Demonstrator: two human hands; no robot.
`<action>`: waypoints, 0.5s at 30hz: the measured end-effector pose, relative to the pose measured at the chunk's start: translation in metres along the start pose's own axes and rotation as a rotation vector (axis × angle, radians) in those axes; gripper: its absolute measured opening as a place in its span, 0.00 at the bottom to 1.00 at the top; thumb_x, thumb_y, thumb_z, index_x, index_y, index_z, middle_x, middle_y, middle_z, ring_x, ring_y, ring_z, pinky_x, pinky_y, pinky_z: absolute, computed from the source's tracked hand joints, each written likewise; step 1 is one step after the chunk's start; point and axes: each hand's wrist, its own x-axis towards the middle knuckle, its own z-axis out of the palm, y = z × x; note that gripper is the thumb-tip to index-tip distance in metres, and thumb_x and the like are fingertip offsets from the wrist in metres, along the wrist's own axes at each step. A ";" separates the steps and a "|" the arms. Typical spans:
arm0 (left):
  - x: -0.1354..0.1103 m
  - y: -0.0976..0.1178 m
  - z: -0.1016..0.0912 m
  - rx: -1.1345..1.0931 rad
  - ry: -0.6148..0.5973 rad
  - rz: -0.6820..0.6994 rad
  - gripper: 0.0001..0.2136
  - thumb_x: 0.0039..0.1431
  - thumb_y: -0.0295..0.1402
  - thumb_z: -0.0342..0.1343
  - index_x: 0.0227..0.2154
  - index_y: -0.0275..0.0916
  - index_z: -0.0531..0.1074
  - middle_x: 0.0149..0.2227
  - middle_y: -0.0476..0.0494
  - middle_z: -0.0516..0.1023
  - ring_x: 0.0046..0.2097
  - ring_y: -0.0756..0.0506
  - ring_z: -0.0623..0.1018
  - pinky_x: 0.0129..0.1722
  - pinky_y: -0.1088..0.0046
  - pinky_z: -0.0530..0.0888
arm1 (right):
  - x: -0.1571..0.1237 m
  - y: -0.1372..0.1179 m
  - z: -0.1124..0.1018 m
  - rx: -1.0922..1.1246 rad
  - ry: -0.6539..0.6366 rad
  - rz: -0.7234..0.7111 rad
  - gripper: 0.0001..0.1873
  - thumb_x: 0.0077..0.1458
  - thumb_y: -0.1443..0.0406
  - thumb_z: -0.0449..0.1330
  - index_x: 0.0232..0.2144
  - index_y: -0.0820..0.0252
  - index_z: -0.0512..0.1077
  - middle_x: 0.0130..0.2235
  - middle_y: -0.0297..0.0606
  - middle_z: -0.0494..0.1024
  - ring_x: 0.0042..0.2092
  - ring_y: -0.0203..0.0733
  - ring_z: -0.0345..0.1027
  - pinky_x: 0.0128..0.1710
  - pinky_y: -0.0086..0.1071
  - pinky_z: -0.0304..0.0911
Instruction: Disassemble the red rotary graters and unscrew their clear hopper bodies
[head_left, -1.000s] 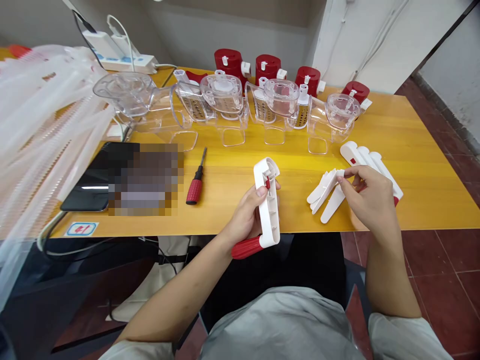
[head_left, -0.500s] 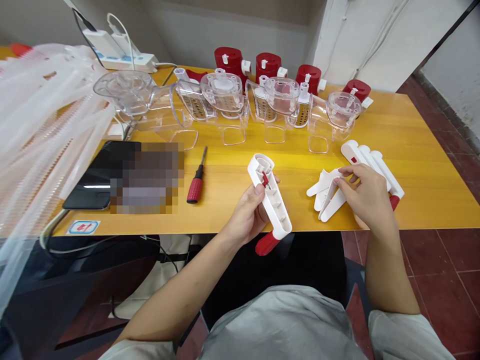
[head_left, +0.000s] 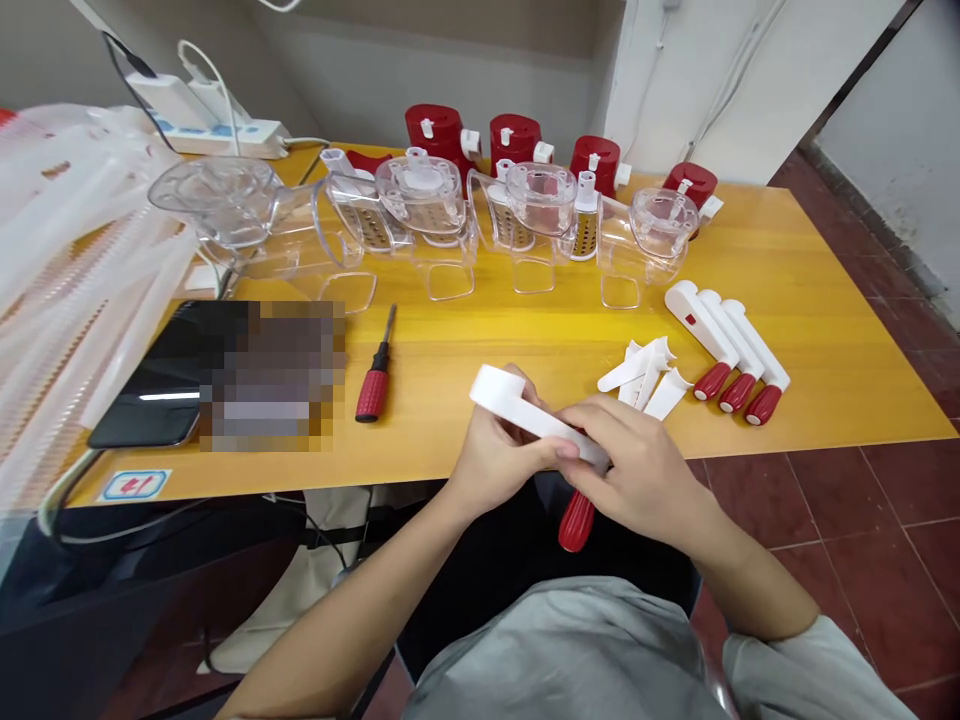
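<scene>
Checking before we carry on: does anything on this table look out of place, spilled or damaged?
Nothing shows as spilled or broken. The white strips lie in a loose, overlapping fan, untidy beside the three red-gripped handles set neatly side by side. Translucent plastic sheeting sprawls over the left end of the table.

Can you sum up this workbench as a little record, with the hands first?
Left hand: holds white handle
Right hand: on the same handle, near its red knob
Loose parts: thin white pieces, piled
Lying right of them: three red-knobbed handles
Tool: screwdriver, left of hands
Back: clear housings, red units
</scene>
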 end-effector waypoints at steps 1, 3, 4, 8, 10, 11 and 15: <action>-0.001 0.000 0.001 0.001 -0.027 -0.011 0.38 0.37 0.42 0.94 0.37 0.41 0.67 0.28 0.55 0.79 0.28 0.54 0.76 0.29 0.82 0.72 | 0.000 0.000 0.002 -0.013 0.002 0.001 0.06 0.74 0.64 0.67 0.51 0.56 0.80 0.45 0.38 0.89 0.43 0.41 0.83 0.43 0.35 0.77; -0.001 -0.002 0.000 -0.035 -0.108 -0.044 0.38 0.41 0.46 0.93 0.38 0.42 0.67 0.29 0.54 0.82 0.28 0.52 0.79 0.30 0.81 0.76 | -0.002 0.005 -0.003 -0.038 0.008 0.021 0.05 0.74 0.64 0.67 0.49 0.56 0.81 0.42 0.36 0.88 0.40 0.40 0.82 0.41 0.35 0.75; -0.001 -0.003 -0.001 -0.060 -0.157 -0.060 0.37 0.45 0.50 0.91 0.40 0.42 0.67 0.31 0.51 0.85 0.29 0.50 0.83 0.31 0.79 0.79 | -0.003 0.010 -0.012 -0.053 0.025 0.044 0.05 0.75 0.63 0.67 0.50 0.55 0.81 0.42 0.36 0.88 0.40 0.41 0.82 0.41 0.35 0.75; -0.001 -0.009 -0.005 -0.077 -0.283 -0.090 0.33 0.65 0.58 0.79 0.50 0.44 0.66 0.38 0.43 0.92 0.38 0.42 0.94 0.38 0.73 0.89 | -0.017 0.046 -0.079 -0.246 0.238 0.353 0.19 0.75 0.55 0.66 0.62 0.53 0.81 0.53 0.45 0.89 0.47 0.47 0.83 0.49 0.41 0.79; -0.001 -0.008 -0.005 -0.043 -0.285 -0.085 0.30 0.70 0.55 0.77 0.52 0.44 0.65 0.37 0.46 0.91 0.38 0.44 0.94 0.38 0.76 0.89 | -0.030 0.070 -0.120 -0.396 0.336 0.560 0.29 0.73 0.53 0.66 0.71 0.51 0.77 0.52 0.45 0.87 0.46 0.50 0.82 0.52 0.47 0.79; -0.001 -0.008 -0.005 -0.031 -0.287 -0.089 0.29 0.71 0.55 0.76 0.52 0.44 0.65 0.36 0.48 0.91 0.37 0.45 0.94 0.37 0.77 0.89 | -0.037 0.083 -0.138 -0.460 0.355 0.646 0.31 0.72 0.53 0.65 0.73 0.50 0.77 0.52 0.46 0.87 0.46 0.52 0.81 0.53 0.49 0.78; -0.001 -0.003 -0.002 0.008 -0.284 -0.116 0.28 0.73 0.55 0.74 0.52 0.43 0.64 0.34 0.50 0.89 0.35 0.47 0.93 0.36 0.79 0.88 | -0.065 0.126 -0.180 -0.638 0.286 0.924 0.25 0.71 0.60 0.63 0.67 0.55 0.83 0.50 0.51 0.88 0.48 0.57 0.82 0.57 0.55 0.76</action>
